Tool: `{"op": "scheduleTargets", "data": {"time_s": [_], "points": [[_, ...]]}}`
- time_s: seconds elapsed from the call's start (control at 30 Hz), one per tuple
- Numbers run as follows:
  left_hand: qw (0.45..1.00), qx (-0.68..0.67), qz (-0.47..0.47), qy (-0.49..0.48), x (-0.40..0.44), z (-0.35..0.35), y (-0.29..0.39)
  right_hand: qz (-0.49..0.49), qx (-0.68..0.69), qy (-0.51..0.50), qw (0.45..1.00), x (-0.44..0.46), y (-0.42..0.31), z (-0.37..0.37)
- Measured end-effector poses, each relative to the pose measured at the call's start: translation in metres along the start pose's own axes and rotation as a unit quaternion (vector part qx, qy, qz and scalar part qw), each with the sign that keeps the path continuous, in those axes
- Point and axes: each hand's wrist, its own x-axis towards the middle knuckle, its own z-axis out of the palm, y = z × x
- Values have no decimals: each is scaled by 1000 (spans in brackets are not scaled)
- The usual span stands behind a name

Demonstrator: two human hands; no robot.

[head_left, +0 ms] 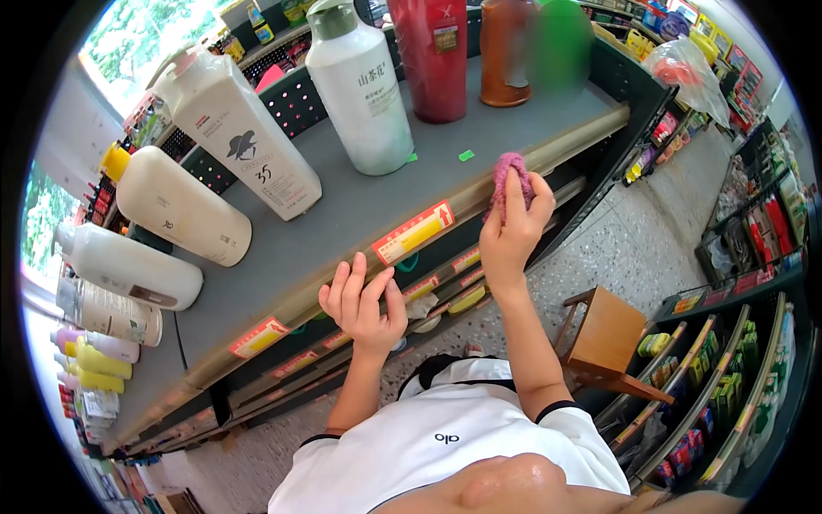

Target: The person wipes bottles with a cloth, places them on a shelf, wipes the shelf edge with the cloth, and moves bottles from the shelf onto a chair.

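Observation:
My right hand (516,218) is closed on a pink cloth (509,176), which touches the front rail (565,154) of the grey shelf (342,210). My left hand (366,304) has its fingers apart and holds nothing; its fingertips are at the rail, just below a red and yellow price label (413,232). Along the shelf stand a white bottle with a green cap (360,94), a red bottle (431,60), an amber bottle (505,56) and a tall cream bottle (244,137). Two small green scraps (466,156) lie on the shelf surface.
More pale bottles (184,206) stand at the shelf's left part. A wooden stool (606,330) is on the speckled floor (634,231) to the right. Stocked racks (711,385) stand at the lower right. A clear plastic bag (685,77) hangs at the upper right.

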Motion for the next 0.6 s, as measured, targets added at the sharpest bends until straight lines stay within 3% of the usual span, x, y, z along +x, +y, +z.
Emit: {"op": "scheduleTargets", "data": {"time_s": [0.23, 0.6], "points": [[1000, -6, 5, -13, -1, -2, 0, 9, 31, -23, 999, -20, -35, -4], [1000, 9, 0, -17, -2, -1, -1, -67, 96, -52, 992, -43, -67, -6]]}}
